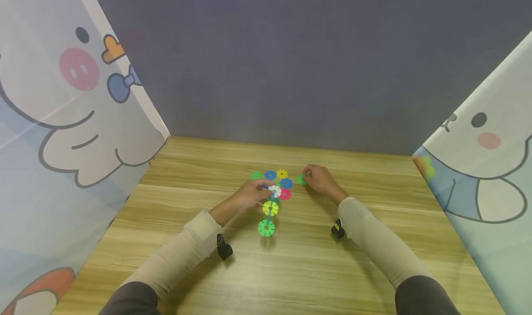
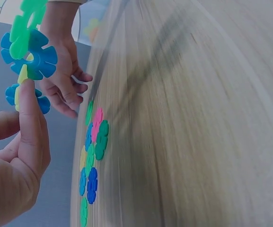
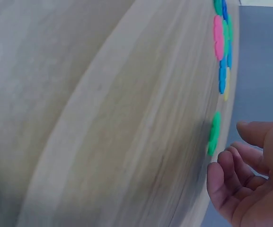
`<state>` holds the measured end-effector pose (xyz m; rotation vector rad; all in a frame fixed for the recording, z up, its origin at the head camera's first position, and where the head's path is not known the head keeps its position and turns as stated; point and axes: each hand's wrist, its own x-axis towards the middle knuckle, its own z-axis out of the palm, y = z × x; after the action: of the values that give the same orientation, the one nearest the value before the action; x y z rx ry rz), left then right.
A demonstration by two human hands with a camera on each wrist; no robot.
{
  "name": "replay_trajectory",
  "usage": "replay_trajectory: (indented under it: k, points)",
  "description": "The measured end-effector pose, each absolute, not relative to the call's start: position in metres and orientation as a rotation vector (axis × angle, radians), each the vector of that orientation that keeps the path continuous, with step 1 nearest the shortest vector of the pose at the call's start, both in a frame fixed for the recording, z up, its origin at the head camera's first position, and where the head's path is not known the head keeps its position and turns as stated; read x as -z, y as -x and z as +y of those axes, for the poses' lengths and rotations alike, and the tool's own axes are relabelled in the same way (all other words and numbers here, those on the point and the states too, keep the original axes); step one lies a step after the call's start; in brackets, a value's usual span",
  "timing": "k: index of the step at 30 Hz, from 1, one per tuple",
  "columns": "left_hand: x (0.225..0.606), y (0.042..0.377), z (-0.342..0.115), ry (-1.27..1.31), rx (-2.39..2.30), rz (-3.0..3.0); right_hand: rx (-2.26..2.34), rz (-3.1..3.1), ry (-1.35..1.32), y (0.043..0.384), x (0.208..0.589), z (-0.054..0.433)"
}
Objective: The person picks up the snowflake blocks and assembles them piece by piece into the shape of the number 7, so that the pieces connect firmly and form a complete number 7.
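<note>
The left hand [image 1: 253, 194] pinches a chain of linked discs [image 1: 267, 209] above the table [image 1: 299, 269]. The right hand [image 1: 319, 179], its fingers loosely bent around nothing, reaches beside a lone green disc [image 1: 301, 179] on the wood, near clustered loose discs [image 1: 286, 183]. Apparent step: picking another piece; the next move likely calls for a rim pinch.

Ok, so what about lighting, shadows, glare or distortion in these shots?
Head view: soft sheen on the wood-grain tabletop, faint shadow below the round green slotted plastic disc lowest in frame; left wrist view: long dark shadows streak the tabletop; right wrist view: curved grain suggests lens distortion, and shadow darkens the tabletop beside the bare right hand.
</note>
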<state>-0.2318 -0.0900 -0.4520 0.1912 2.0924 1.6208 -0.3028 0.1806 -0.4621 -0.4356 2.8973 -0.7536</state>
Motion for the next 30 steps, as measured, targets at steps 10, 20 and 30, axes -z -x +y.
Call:
replay_trajectory:
  k: [10, 20, 30]
  points:
    - [0.4529, 0.2323, -0.0895, -0.185, -1.626, 2.066, 0.549, 2.912, 0.488, 0.3069, 0.4669, 0.1822]
    - [0.4496, 0.2306, -0.0876, -0.150, -1.640, 2.069, 0.527, 2.950, 0.499, 0.3064, 0.4682, 0.1804]
    - [0.4534, 0.2317, -0.0861, -0.168, -1.637, 2.057, 0.535, 2.935, 0.459, 0.3075, 0.4717, 0.1805]
